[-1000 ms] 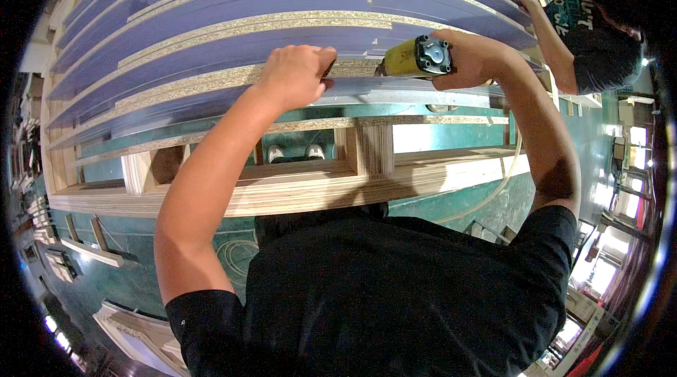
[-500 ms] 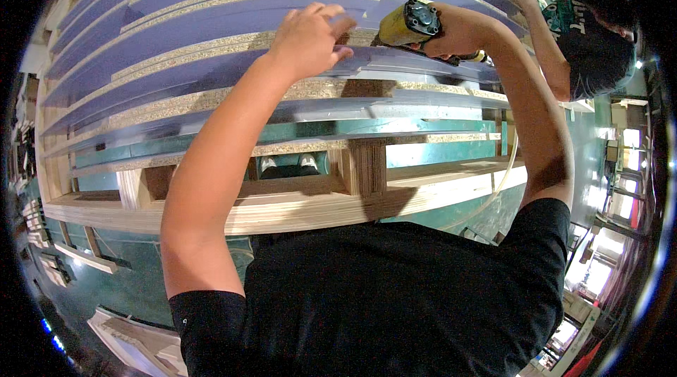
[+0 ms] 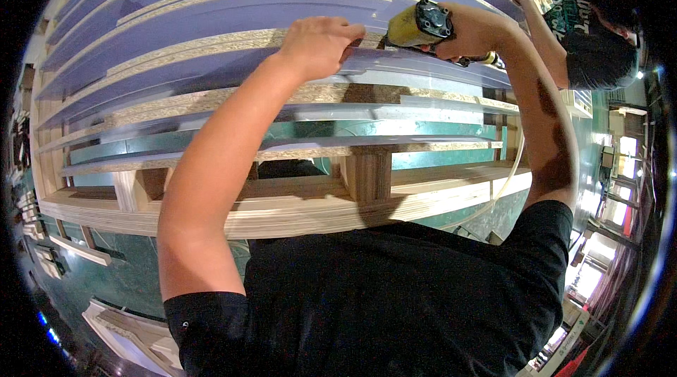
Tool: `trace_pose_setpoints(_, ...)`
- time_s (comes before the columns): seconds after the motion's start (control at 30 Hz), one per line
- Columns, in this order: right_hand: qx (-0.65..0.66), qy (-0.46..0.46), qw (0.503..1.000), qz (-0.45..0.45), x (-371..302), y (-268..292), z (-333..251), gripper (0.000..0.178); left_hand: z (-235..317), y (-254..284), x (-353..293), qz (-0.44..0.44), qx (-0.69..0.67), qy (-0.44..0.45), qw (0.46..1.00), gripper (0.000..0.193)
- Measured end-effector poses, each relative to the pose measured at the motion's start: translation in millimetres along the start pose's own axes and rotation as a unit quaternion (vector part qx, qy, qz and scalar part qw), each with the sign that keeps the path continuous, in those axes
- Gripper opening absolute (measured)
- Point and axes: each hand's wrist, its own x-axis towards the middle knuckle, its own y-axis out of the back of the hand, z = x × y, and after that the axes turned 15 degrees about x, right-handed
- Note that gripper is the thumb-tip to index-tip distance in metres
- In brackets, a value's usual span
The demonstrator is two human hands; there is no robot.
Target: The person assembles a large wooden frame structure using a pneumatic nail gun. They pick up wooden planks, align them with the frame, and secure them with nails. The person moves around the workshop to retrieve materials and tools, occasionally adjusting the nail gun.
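Pale ltrs. on co-worker's dk. tee; print on white strip (too sm.).

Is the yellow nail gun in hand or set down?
In hand: the right hand is wrapped around the nail gun, its yellow body showing beyond the fingers. Whether it is firing, I cannot tell.
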Motion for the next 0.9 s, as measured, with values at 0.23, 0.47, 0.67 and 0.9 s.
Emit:
trace_pose_setpoints(0.23, -0.066, 0.010, 0.998, 0.012, -14.0, -0.3, -4.9, 0.041, -1.0, 1.5, 7.0, 0.000, -0.030, -0.018, 0.999, 0.038)
trace_pose_setpoints(0.47, -0.103, -0.118, 0.987, 0.038, 4.7, 30.6, -47.2, 0.022, -44.4, 61.2, 1.2, -0.167, -0.005, 0.020, 0.986, 0.037)
trace_pose_setpoints(0.67, -0.039, -0.047, 0.998, 0.017, 26.6, -2.7, -145.6, 0.033, -194.1, 112.3, -119.2, -0.174, 0.098, 0.074, 0.977, 0.040)
trace_pose_setpoints(0.9, -0.065, 0.113, 0.989, -0.069, 154.1, -83.9, -293.2, 0.039, -303.2, 127.0, -239.7, -0.192, 0.055, 0.221, 0.955, 0.042)
